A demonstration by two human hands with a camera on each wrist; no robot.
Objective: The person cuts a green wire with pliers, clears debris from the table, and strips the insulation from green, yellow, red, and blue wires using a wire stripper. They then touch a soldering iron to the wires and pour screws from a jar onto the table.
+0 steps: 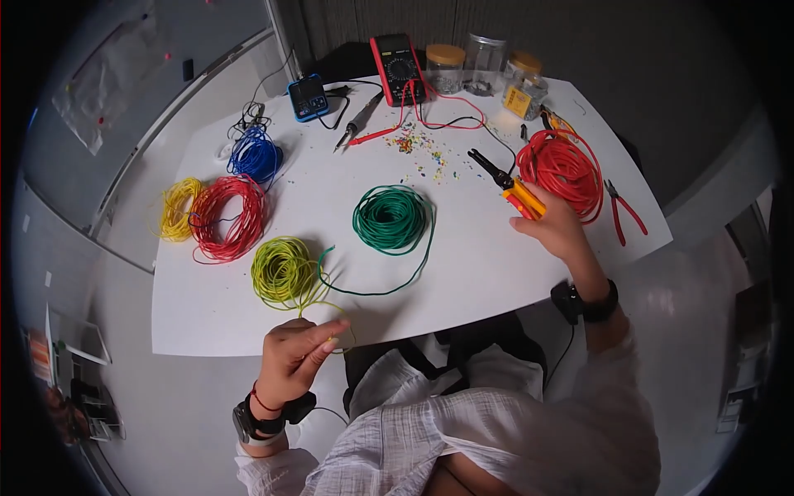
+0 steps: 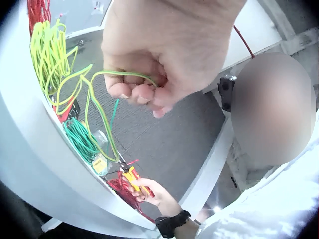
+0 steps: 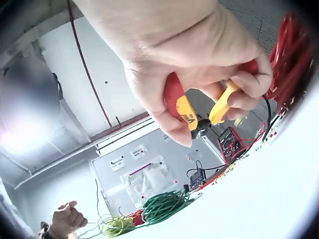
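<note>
My left hand (image 1: 291,357) is at the table's front edge, pinching the loose end of a yellow-green wire (image 2: 119,73) between thumb and fingers. That wire runs back to its coil (image 1: 281,269) just beyond the hand. Over the right side of the table, my right hand (image 1: 561,225) grips a wire stripper (image 1: 523,198) by its yellow and red handles. Its black jaws point toward the back left, and the handles stand spread apart in the right wrist view. Between the hands lies a coil of green wire (image 1: 370,223), one end trailing toward the yellow-green coil.
Red wire (image 1: 571,169) and red-handled pliers (image 1: 619,217) lie at the right. Blue (image 1: 256,157), yellow (image 1: 175,211) and red coils (image 1: 217,236) sit at the left. Behind are a multimeter (image 1: 399,70), a soldering iron (image 1: 361,120), jars (image 1: 447,74) and scattered insulation bits (image 1: 426,153).
</note>
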